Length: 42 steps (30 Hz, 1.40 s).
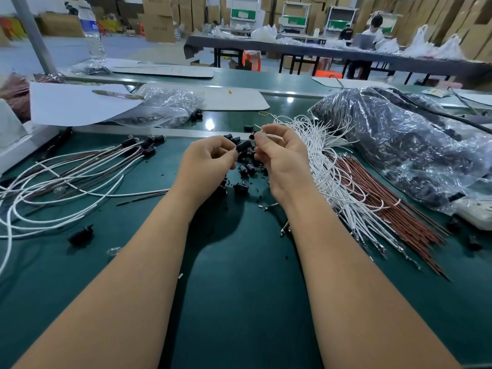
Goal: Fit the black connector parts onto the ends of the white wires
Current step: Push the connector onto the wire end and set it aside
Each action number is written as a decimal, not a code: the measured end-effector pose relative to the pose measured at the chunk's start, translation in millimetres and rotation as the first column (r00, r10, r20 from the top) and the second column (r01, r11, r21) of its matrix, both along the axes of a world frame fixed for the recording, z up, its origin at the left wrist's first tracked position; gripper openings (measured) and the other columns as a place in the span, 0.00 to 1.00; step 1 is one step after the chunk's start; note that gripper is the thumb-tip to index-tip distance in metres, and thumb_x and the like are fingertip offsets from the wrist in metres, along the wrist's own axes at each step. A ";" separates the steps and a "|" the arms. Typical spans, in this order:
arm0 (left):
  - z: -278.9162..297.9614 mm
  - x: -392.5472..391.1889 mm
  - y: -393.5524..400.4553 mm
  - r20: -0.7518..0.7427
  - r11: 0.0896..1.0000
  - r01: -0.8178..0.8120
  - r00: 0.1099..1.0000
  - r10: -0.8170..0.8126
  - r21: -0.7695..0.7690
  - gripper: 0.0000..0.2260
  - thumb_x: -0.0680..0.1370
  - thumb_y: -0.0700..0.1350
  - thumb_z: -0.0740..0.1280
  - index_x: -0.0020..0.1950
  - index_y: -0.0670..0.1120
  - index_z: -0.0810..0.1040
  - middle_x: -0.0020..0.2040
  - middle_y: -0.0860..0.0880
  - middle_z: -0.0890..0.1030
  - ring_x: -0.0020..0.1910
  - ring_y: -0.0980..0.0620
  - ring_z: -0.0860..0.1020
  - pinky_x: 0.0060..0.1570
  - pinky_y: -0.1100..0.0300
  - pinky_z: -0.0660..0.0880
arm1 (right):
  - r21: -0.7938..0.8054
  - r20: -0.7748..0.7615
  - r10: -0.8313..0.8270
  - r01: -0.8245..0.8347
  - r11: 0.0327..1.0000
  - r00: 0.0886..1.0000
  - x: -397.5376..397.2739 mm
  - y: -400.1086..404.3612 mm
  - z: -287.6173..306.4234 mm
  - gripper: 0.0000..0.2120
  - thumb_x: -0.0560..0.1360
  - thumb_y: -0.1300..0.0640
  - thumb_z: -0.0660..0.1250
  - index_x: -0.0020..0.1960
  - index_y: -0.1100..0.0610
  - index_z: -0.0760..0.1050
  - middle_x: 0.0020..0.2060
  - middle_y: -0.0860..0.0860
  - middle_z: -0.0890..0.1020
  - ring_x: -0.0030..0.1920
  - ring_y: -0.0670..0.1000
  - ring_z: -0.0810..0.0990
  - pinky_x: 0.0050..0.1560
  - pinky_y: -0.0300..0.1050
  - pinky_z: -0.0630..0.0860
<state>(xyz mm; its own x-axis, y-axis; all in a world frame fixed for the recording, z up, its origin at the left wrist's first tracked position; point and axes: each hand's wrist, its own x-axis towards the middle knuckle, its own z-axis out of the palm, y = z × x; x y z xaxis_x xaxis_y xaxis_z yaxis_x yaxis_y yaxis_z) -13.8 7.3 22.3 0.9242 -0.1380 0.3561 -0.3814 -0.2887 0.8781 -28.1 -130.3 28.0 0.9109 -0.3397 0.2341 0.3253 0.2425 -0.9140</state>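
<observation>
Black plastic connector part (243, 145) is pinched in the left hand (210, 162) while the right hand (282, 158) seemingly holds a thin white wire (323, 166), several finished leads (111, 162) lying left and many wires unfitted.

Black connector part (243, 145) pinched between hands, loose black connectors (247, 166) beneath, white wires (327, 166) bundled right

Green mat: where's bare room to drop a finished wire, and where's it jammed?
Bare mat between the forearms, near the front edge. A smaller patch lies by the lone black connector, below the white wire loops. Crowded: loose black connectors under the left hand and right hand, and the white and brown wire bundle to the right.
</observation>
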 end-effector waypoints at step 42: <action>-4.9 -1.3 5.4 0.084 0.999 0.052 0.995 -0.053 0.013 0.01 0.74 0.38 0.72 0.44 0.41 0.84 0.36 0.44 0.83 0.26 0.63 0.72 0.33 0.70 0.68 | -0.083 -0.238 0.116 -0.140 0.987 0.964 -4.3 -6.1 -3.0 0.08 0.80 0.62 0.62 0.42 0.60 0.73 0.26 0.49 0.76 0.25 0.45 0.71 0.28 0.37 0.71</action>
